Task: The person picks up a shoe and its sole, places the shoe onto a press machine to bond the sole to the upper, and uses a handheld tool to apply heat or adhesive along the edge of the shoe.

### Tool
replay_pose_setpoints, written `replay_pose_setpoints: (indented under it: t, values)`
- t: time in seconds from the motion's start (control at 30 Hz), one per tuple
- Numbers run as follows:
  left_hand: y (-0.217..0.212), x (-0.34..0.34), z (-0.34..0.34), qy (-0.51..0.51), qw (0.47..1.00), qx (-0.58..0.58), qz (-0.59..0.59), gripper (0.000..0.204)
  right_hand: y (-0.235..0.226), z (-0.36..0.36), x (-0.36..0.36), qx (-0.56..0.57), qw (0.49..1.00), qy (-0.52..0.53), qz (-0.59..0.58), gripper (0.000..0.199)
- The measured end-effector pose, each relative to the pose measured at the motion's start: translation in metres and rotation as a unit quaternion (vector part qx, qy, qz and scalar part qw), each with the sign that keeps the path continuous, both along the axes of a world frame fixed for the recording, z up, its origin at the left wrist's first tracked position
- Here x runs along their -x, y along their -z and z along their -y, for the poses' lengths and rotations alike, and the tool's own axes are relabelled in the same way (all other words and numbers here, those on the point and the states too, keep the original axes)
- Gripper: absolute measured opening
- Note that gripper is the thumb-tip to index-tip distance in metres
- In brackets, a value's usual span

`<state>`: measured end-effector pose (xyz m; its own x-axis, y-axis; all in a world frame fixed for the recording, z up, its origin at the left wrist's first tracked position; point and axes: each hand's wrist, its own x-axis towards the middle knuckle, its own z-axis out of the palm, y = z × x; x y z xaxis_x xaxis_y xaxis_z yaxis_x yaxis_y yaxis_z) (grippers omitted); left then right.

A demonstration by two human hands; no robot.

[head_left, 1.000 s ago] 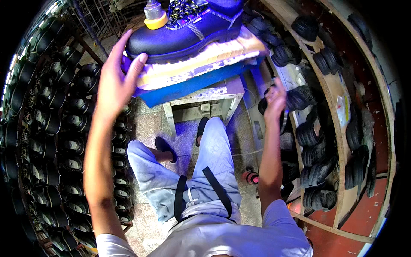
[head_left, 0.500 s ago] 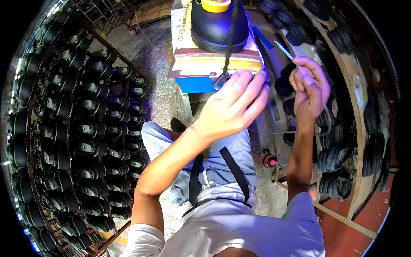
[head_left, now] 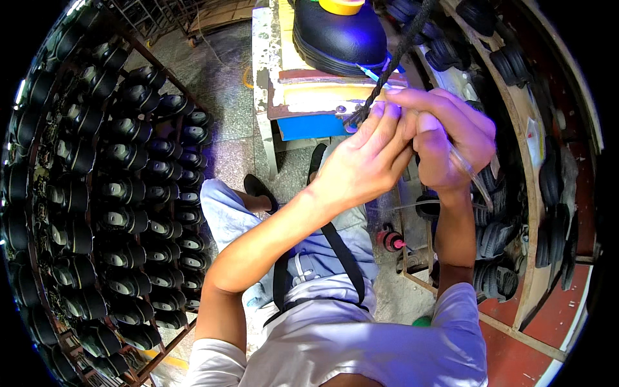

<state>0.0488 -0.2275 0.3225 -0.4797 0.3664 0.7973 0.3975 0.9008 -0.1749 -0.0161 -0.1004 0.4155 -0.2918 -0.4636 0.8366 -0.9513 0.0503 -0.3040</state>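
Note:
My left hand [head_left: 367,151] is closed at the table's front edge, its fingertips pinched together beside a black braided cord [head_left: 398,57]; what they hold, if anything, is hidden. Right against it, my right hand [head_left: 454,142] is closed round a slim pen-like tool [head_left: 369,72] with a pale tip pointing up and left. A clear tube [head_left: 476,175] trails from the back of that hand. Beyond both hands, a black round-toed shoe [head_left: 338,39] sits on the worn table [head_left: 309,93]. The cord runs down past the shoe to a metal fitting [head_left: 348,115] at the table edge.
A yellow round object [head_left: 343,6] sits on top of the shoe. On the left, a tall rack holds rows of black shoes [head_left: 126,219]. Wooden shelving [head_left: 525,161] with black soles [head_left: 496,238] stands on the right. A pink-and-black bottle [head_left: 390,240] is on the floor.
My right hand has come left to meet my left hand, bringing the slim tool toward the shoe. The cord now slants up to the right instead of hanging nearly upright. The view has shifted slightly.

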Motion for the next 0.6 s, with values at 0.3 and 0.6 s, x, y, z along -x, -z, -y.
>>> replay_pose_setpoints:
  t: [0.3, 0.6]
  values:
    - [-0.009, -0.016, 0.046, 0.046, 0.991, -0.119, -0.046, 0.029, -0.006, 0.023, -0.006, -0.038, 0.997, 0.025, -0.059, 0.019]
    - [-0.01, -0.027, 0.142, -0.043, 0.971, -0.211, -0.105, 0.052, 0.029, 0.095, 0.026, 0.037, 0.996, 0.002, -0.076, 0.028]
